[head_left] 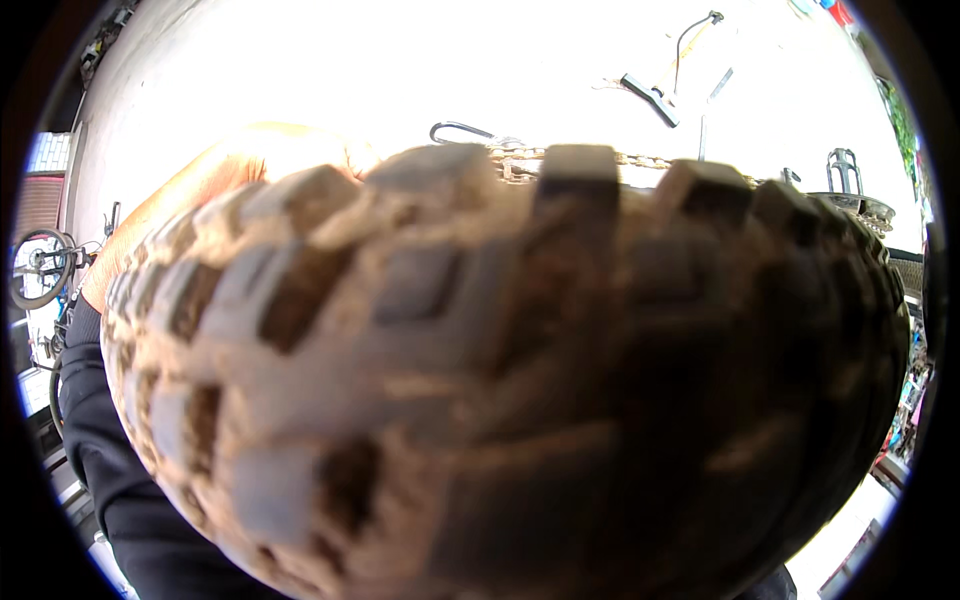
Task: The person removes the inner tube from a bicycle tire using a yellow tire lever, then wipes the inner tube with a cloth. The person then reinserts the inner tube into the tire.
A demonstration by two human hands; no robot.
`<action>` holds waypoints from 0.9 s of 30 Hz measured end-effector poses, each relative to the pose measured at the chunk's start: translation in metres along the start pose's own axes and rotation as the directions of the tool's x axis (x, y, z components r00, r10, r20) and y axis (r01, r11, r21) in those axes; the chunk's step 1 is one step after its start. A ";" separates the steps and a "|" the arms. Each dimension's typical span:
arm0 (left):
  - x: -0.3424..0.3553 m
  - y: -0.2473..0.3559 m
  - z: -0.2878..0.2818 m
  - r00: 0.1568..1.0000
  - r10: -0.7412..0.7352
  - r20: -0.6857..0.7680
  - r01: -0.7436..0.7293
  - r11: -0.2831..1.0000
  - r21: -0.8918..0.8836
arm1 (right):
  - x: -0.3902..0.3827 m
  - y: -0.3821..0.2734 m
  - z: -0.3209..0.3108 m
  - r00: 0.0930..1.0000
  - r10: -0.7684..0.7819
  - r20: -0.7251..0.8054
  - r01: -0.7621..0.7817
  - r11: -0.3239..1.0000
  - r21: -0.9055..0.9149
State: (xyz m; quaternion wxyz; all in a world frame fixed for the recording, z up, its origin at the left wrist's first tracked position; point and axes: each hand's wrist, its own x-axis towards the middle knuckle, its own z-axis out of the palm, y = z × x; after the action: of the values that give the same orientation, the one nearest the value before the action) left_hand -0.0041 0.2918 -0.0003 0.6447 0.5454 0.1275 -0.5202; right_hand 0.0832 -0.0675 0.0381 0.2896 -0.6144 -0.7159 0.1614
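Note:
A knobby bicycle tyre (420, 360), caked with brown dirt, fills most of the view very close up and partly blurred. Beyond its upper left edge lies my left hand (310, 150), its bare forearm (170, 205) coming out of a black sleeve (95, 400). The tyre hides the fingers, so their grip does not show. Past the top of the tread runs a bicycle chain (640, 160). A pedal (845, 172) and a toothed chainring (865, 210) stand at the right. My right hand is out of sight.
On the bright floor (350, 70) lies a black bar-shaped handle (650, 100) near a thin dark hose (680, 60). A black curved piece (460, 130) shows just past the tyre. Another bicycle's wheel (42, 268) stands at the far left.

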 end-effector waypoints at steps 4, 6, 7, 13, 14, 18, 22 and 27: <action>0.001 -0.003 -0.001 0.998 0.031 0.063 -0.034 0.998 0.056 | -0.001 -0.002 0.002 1.000 0.000 0.001 0.000 1.000 -0.005; -0.004 -0.008 -0.003 0.998 0.050 0.048 -0.049 0.999 -0.010 | -0.001 0.000 0.004 1.000 -0.007 -0.010 0.007 1.000 0.003; -0.005 -0.008 -0.001 0.997 0.061 0.041 -0.059 0.997 -0.039 | 0.001 0.001 0.005 1.000 -0.015 -0.021 0.015 1.000 0.010; -0.005 0.007 0.006 0.990 -0.008 0.140 0.014 0.999 -0.044 | 0.004 0.002 0.009 0.996 -0.030 -0.082 0.033 0.999 0.037; -0.006 0.006 0.004 0.990 -0.010 0.139 0.016 0.999 -0.039 | 0.002 0.000 0.008 0.997 -0.025 -0.070 0.027 0.999 0.024; -0.009 0.003 -0.009 0.991 -0.017 0.132 0.020 1.000 -0.021 | -0.004 -0.006 0.008 1.000 -0.002 -0.014 0.002 0.999 -0.034; -0.017 -0.001 -0.015 0.998 -0.017 0.059 0.018 0.999 -0.027 | -0.009 -0.008 0.009 1.000 -0.011 -0.011 0.009 0.992 -0.127; -0.043 -0.007 0.003 0.935 0.055 -0.350 -0.063 0.998 -0.010 | -0.004 -0.007 0.013 0.990 -0.078 -0.120 0.048 0.971 -0.235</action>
State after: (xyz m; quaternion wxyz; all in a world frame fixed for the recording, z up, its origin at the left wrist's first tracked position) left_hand -0.0293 0.3132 0.0284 0.6330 0.6259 0.2291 -0.3939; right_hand 0.0699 -0.0714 0.0309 0.2666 -0.6300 -0.7289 0.0276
